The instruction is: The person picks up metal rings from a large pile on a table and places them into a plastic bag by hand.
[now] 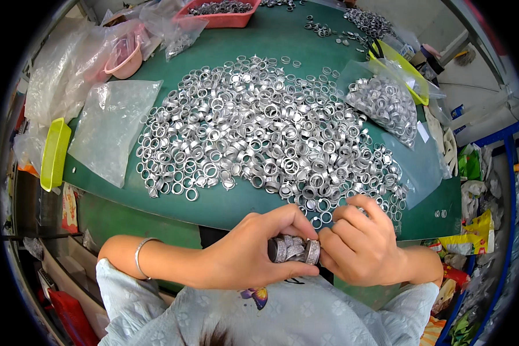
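A big heap of silver metal rings (259, 132) covers the middle of a green table (225, 205). Just below its near edge, my left hand (251, 251) grips a short stack of silver rings (294, 249) held sideways. My right hand (357, 248) meets it from the right, fingertips pinching the ring at the stack's right end. A silver bangle (139, 254) circles my left wrist.
A clear bag filled with rings (386, 104) lies at the right, an empty clear bag (112, 130) at the left. A yellow-green tray (55, 153) sits at the left edge, a pink bowl (124, 57) and a red tray of rings (219, 14) at the back.
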The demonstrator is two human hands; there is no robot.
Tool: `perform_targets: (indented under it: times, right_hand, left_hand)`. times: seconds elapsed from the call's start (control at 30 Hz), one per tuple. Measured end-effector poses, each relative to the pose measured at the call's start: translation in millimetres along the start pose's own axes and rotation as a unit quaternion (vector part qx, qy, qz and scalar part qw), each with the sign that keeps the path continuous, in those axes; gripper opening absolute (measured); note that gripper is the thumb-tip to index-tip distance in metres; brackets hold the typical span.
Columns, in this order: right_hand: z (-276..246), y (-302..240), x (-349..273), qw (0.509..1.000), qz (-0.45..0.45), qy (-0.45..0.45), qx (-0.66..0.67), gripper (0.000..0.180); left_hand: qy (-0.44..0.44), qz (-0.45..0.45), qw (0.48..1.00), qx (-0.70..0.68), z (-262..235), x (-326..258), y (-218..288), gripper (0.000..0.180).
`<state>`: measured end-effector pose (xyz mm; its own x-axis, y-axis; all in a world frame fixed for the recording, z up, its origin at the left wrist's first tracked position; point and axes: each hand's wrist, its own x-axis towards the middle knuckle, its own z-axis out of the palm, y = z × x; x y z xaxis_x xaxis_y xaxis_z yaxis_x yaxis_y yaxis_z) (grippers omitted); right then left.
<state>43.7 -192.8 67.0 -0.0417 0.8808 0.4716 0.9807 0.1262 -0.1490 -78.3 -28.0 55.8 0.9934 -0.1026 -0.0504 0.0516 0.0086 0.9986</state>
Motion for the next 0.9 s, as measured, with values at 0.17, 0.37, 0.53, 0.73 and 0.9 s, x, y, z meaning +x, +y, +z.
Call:
perform_targets:
  times: [0.17,0.37,0.53,0.73,0.9]
  right_hand:
    - [0,2,-4,0.998,-0.007,-0.038,0.05,0.014]
    - [-8,1,6,0.994,-0.067,-0.077,-0.032,0.013]
    - [-10,2,9,0.977,-0.148,-0.119,-0.098,0.013]
    - [-8,4,6,0.965,-0.227,-0.08,-0.108,0.013]
    - [-10,2,7,0.97,-0.212,-0.1,-0.058,0.013]
  left_hand:
    - [-0.053,-0.15,0.976,-0.146,-4,6,-3,0.04]
    - [-0.112,-0.258,0.944,-0.172,-11,12,0,0.03]
    - [-0.074,-0.131,0.988,-0.04,-7,6,-4,0.033]
    - [-0.11,-0.155,0.981,-0.039,-7,2,4,0.033]
    - [-0.105,-0.122,0.987,-0.023,-7,-3,-2,0.034]
